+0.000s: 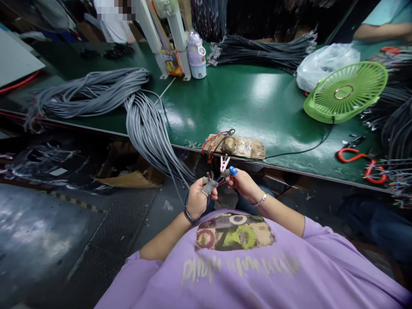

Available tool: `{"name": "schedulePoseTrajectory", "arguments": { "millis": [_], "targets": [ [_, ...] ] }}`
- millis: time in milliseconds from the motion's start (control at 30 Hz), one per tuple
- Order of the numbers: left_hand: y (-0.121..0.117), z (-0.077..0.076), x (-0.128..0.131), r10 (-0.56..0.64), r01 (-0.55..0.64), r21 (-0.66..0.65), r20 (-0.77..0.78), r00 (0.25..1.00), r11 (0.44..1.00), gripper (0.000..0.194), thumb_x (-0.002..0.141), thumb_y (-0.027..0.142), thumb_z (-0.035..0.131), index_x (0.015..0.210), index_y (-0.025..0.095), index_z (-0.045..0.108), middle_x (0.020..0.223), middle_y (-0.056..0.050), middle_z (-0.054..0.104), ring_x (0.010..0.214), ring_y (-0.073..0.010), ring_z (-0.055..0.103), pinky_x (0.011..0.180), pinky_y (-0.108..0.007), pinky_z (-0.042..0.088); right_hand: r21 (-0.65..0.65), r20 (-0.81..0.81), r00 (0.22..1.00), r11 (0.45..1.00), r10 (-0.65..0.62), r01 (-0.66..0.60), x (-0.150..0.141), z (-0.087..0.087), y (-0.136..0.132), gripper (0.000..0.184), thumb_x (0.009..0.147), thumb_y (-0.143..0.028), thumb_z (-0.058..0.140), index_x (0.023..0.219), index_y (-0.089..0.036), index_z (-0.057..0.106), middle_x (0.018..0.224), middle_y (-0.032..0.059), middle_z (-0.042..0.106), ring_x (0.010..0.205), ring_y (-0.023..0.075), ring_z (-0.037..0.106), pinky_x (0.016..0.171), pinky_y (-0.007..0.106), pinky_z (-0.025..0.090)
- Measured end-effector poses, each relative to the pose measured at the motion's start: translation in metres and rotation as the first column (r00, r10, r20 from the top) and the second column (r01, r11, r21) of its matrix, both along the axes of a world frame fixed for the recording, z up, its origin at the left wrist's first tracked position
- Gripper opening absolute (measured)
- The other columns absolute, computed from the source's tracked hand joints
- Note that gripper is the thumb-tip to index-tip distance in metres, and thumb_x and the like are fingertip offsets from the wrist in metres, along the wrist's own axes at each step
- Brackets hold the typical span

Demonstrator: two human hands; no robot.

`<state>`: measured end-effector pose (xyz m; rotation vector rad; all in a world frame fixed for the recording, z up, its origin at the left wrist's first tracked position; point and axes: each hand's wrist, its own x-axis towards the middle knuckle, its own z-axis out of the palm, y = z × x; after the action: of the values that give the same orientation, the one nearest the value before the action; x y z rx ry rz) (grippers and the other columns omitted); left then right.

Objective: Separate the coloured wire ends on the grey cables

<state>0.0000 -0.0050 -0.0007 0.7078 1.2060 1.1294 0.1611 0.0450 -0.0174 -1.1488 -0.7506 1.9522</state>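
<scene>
While coloured wires sit just off front edge of surface, left hand grasps them, nearer of two. Wires' long axis runs roughly sideways, from left fingers toward right hand, whose fingers bunch at far side; whether they pinch any strand, cannot tell. Pink clip just beyond right fingers. Wooden block lies along front edge. Grey cables droop over same edge, leftward.

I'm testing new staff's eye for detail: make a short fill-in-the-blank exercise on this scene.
1. Thin coloured ____ show between the left hand and the right hand.
2. Cables draped over the table's front edge are coloured ____.
3. The green device with the round grille is a ____.

Missing words: wires; grey; fan.
</scene>
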Motion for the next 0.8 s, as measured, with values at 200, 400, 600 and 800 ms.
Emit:
{"name": "schedulePoseTrajectory", "arguments": {
  "millis": [200, 400, 600, 800],
  "targets": [
    [0.013, 0.015, 0.005, -0.114, 0.123, -0.062, 0.13, 0.985, 0.99, 0.036, 0.061, 0.046, 0.076, 0.068, 0.015, 0.058, 0.047, 0.003, 0.056, 0.035, -0.0066, 0.046, 0.034, -0.017, 0.037, 0.087, -0.039, 0.996, 0.994, 0.076, -0.073, -0.008, 0.003, 0.027, 0.057, 0.068, -0.071, 0.062, 0.077, -0.015, 0.061, 0.065, -0.0004, 0.054, 0.054, 0.0081, 0.044, 0.053, 0.022, 0.04],
    [0.02, 0.017, 0.011, -0.138, 0.15, -0.085, 0.136, 0.981, 0.985, 0.038, 0.06, 0.046, 0.077, 0.067, 0.015, 0.056, 0.046, 0.003, 0.055, 0.035, -0.0068, 0.046, 0.034, -0.018, 0.036, 0.099, -0.071, 0.997, 0.995, -0.004, 0.011, -0.018, 0.004, 0.029, 0.055, 0.071, -0.071, 0.06, 0.073, -0.016, 0.06, 0.058, -0.0019, 0.05, 0.053, 0.0089, 0.042, 0.052, 0.023, 0.036],
    [0.022, 0.009, 0.014, -0.122, 0.135, -0.091, 0.139, 0.983, 0.987, 0.034, 0.063, 0.042, 0.076, 0.066, 0.015, 0.054, 0.046, 0.003, 0.055, 0.035, -0.0066, 0.046, 0.034, -0.017, 0.036, -0.114, -0.244, 0.965, 0.991, -0.099, 0.073, -0.023, 0.011, 0.033, 0.046, 0.069, -0.059, 0.071, 0.077, -0.015, 0.063, 0.061, -0.0014, 0.054, 0.054, 0.0084, 0.047, 0.052, 0.021, 0.038],
    [0.023, 0.006, 0.015, -0.137, 0.149, -0.1, 0.115, 0.984, 0.984, 0.037, 0.062, 0.045, 0.076, 0.066, 0.015, 0.054, 0.046, 0.003, 0.056, 0.034, -0.0061, 0.045, 0.035, -0.017, 0.036, -0.127, -0.249, 0.961, 0.988, -0.121, 0.091, -0.024, 0.007, 0.033, 0.044, 0.071, -0.058, 0.07, 0.077, -0.015, 0.063, 0.062, -0.0014, 0.057, 0.055, 0.0086, 0.05, 0.054, 0.021, 0.041]
  ]
}}
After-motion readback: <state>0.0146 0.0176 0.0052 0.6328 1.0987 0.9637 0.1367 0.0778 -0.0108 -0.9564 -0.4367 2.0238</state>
